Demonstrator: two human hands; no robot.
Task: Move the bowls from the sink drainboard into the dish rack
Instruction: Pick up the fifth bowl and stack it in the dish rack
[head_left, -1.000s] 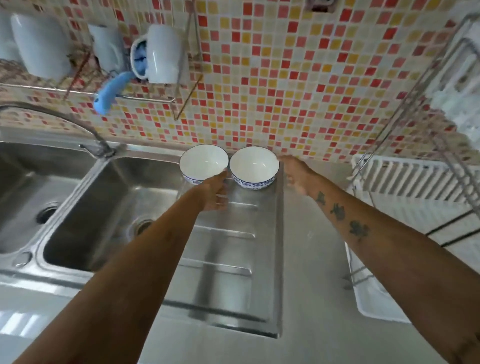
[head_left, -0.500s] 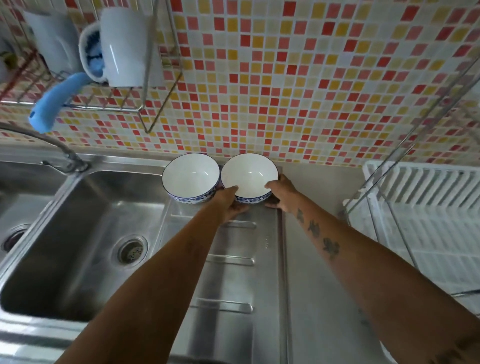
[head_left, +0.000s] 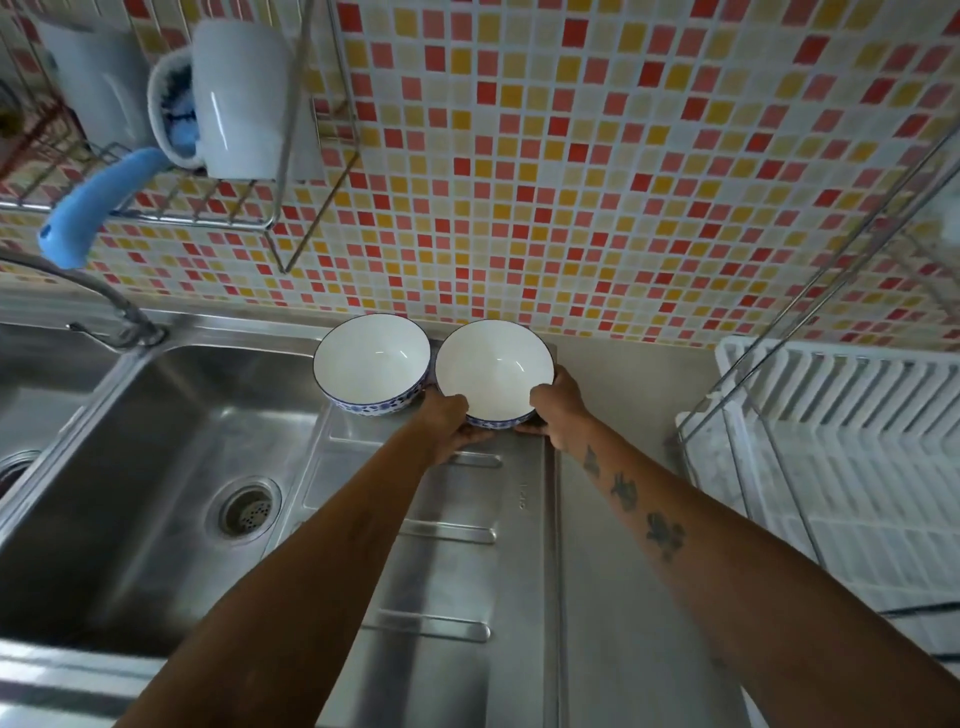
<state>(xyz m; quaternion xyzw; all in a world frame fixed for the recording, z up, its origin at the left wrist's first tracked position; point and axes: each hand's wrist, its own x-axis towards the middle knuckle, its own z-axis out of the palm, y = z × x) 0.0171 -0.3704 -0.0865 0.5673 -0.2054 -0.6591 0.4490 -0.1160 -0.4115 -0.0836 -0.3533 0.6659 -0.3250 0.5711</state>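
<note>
1. Cupping the right bowl (head_left: 493, 369) from both sides, the left hand (head_left: 447, 423) and the right hand (head_left: 558, 410) are gripping it low on its near wall, thumbs lying at the rim; it is sitting at the far end of the drainboard (head_left: 447, 545), touching or almost touching the left bowl (head_left: 371, 366), which nothing is holding.
2. Both bowls are looking like glazed ceramic: stiff, fairly heavy, breakable, and probably slick if wet, so a two-sided hold under the wall is suiting them better than a pinch on the rim.
3. Knocking the neighbour while lifting is looking like the main risk.
4. The dish rack (head_left: 841, 441) is standing to the right on the surface, well apart from the bowls and cut off by the frame edge; its slots are blurring together.
5. Fingers under the bowl are hiding from view, so whether it is lifting off the metal yet is impossible to tell.
</note>
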